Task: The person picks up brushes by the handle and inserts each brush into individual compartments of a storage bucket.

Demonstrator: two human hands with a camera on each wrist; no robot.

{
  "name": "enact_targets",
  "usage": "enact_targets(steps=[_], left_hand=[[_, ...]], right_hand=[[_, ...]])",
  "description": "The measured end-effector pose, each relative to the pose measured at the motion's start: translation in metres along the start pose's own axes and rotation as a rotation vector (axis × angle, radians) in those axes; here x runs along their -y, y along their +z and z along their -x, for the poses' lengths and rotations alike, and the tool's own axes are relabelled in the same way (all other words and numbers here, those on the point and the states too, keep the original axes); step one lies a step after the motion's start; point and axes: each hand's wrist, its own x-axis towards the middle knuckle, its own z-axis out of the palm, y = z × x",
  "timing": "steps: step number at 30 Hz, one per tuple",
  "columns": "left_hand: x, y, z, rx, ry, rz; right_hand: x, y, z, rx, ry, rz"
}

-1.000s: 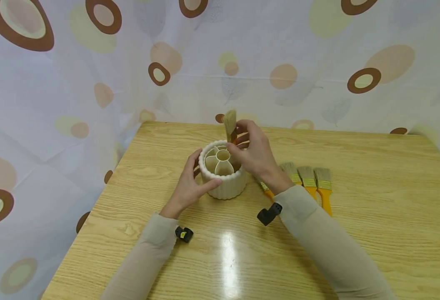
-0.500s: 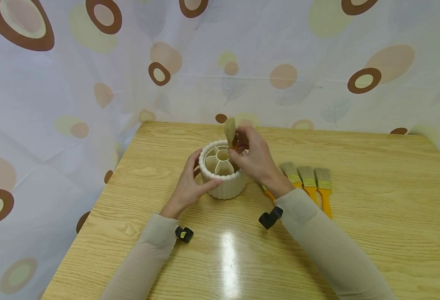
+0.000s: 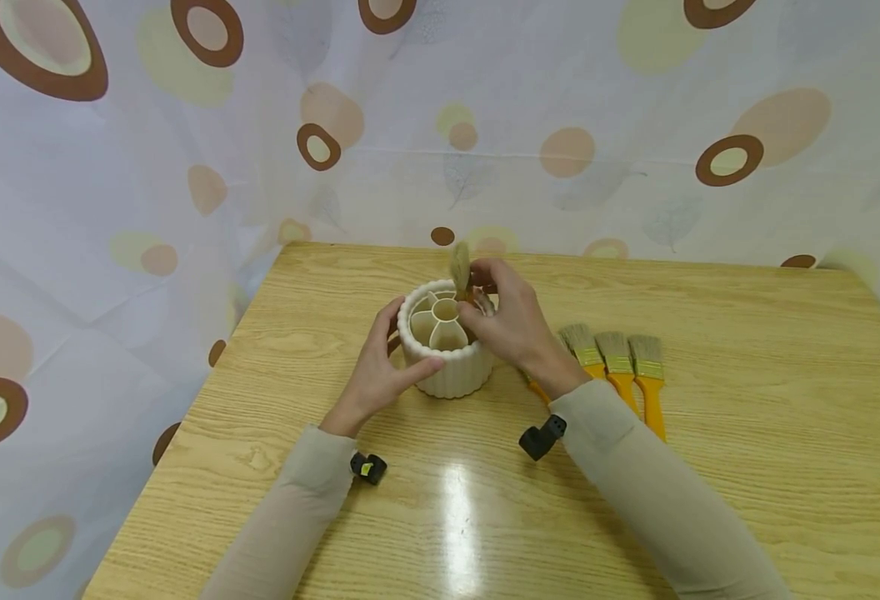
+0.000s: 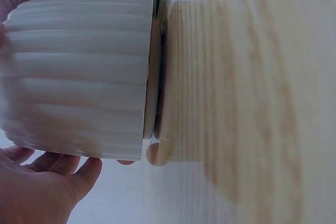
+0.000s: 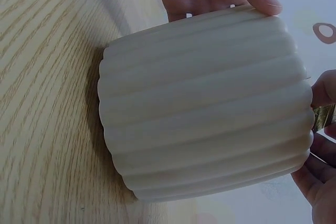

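A cream ribbed holder, round and divided into petal-like compartments about a central tube, stands upright on the table. My left hand grips it from the left, thumb across the near side and fingers behind. Above the holder's right side, my right hand pinches a paintbrush, bristles up. The brush's handle end is hidden by the fingers and rim; I cannot tell which compartment it is in. In the right wrist view a bit of the brush's metal band shows between the right fingers.
Right of the holder lie several paintbrushes with orange handles, bristles pointing away from me. One of them is partly hidden under my right forearm. A patterned curtain hangs behind the wooden table.
The right hand has moved slightly down with the paintbrush, which has sunk lower at the holder and turned more edge-on. The left hand and holder have stayed in place.
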Motion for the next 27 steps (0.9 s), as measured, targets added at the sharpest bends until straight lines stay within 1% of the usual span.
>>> enact_targets(steps=[2,9,13,17,27], left_hand=[[-0.004,0.000,0.000,0.005,-0.005,0.004],[-0.034,-0.001,0.007,0.013,-0.012,0.012],[-0.037,-0.001,0.008,0.012,-0.002,0.016],[-0.035,-0.001,0.007,0.012,0.002,0.015],[-0.035,-0.001,0.007,0.012,-0.005,0.017]], right_hand=[[0.000,0.000,0.000,0.008,0.013,0.005],[0.000,-0.001,0.001,0.019,0.036,0.007],[-0.001,-0.002,0.002,0.021,0.040,0.006],[-0.001,-0.003,0.003,0.022,0.051,0.007],[0.001,-0.010,0.008,0.032,0.094,0.032]])
